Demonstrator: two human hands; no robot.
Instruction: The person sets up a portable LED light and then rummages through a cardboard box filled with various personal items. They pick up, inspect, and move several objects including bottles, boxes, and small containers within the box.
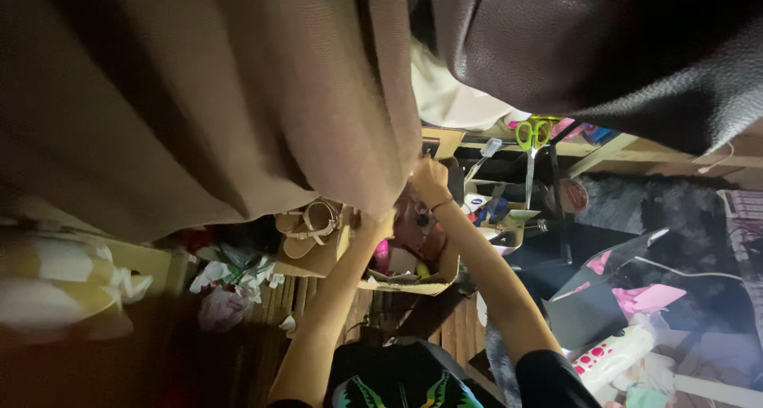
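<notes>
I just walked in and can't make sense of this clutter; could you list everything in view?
Hanging brown fabric curtain: one, brown, upper left.
Dark leather-like cover: one, dark brown, upper right.
Open cardboard box: one, tan, centre, holding mixed items.
Strappy tan sandals: apparently a pair, left of box.
Green-handled scissors: one, right of centre.
White bottle with pink dots: one, lower right.
Left hand: at the curtain's edge.
Right hand: raised above box.

A big brown curtain (199, 98) fills the upper left of the frame, and dark leather (588, 42) hangs at the upper right. Wooden floor planks (278, 305) run below centre. The light is dim, with the lower left corner in shadow.
</notes>
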